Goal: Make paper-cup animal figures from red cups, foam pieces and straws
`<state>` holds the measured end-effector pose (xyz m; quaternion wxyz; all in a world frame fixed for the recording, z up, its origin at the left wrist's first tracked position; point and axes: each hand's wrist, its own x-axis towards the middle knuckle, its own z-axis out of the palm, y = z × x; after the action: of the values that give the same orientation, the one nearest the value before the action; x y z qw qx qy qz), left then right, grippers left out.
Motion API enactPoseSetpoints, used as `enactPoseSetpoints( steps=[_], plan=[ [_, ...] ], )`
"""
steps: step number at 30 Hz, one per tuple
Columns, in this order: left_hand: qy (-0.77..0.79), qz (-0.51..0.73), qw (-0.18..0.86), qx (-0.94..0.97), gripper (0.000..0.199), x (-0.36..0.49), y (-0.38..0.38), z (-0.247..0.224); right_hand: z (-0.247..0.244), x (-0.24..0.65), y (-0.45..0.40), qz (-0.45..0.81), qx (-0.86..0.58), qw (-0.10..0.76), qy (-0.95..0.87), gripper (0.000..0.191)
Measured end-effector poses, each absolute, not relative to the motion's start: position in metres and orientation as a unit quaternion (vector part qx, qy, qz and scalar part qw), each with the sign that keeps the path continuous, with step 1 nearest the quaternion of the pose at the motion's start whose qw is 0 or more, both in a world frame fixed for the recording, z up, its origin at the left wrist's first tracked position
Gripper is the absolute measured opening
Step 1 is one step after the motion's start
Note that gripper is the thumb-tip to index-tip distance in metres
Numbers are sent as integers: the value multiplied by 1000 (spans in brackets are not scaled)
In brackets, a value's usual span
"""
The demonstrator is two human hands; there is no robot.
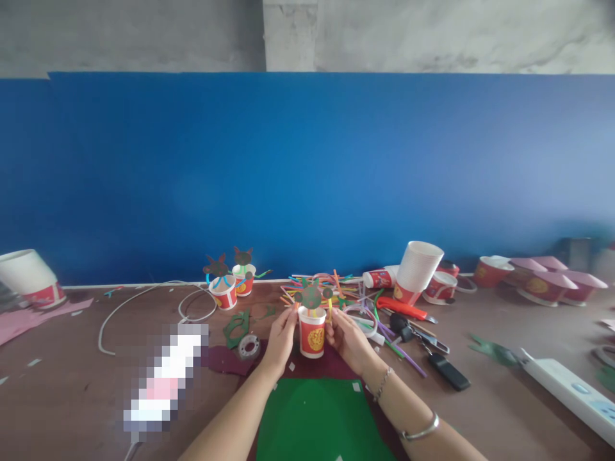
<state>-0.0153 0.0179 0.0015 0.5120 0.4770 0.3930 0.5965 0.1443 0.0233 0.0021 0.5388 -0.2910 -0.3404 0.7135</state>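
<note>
A decorated paper cup [312, 338] stood upright between two hands.
The right hand [352, 340] pinched its yellow strip [330, 305]; the left hand [282, 339] curled close alongside, its hold unclear. Nearer than the grip lay a green sheet [319, 419].

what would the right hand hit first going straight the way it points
The red cup most likely, though the yellow straw sits right by the right hand; depth is unclear.

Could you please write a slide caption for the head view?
Left hand and right hand either side of a decorated red paper cup, beyond a green sheet.
</note>
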Motion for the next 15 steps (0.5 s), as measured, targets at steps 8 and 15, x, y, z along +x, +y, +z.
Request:
enactPoseSetpoints(
  steps=[8, 15],
  plan=[
    [431, 590, 440, 522, 90, -8, 15, -6, 7, 144, 21, 615, -393, 510, -455, 37],
    [516, 633, 361, 451, 98, -13, 18, 0, 14, 163, 37, 404, -525, 580, -474, 39]
  ],
)
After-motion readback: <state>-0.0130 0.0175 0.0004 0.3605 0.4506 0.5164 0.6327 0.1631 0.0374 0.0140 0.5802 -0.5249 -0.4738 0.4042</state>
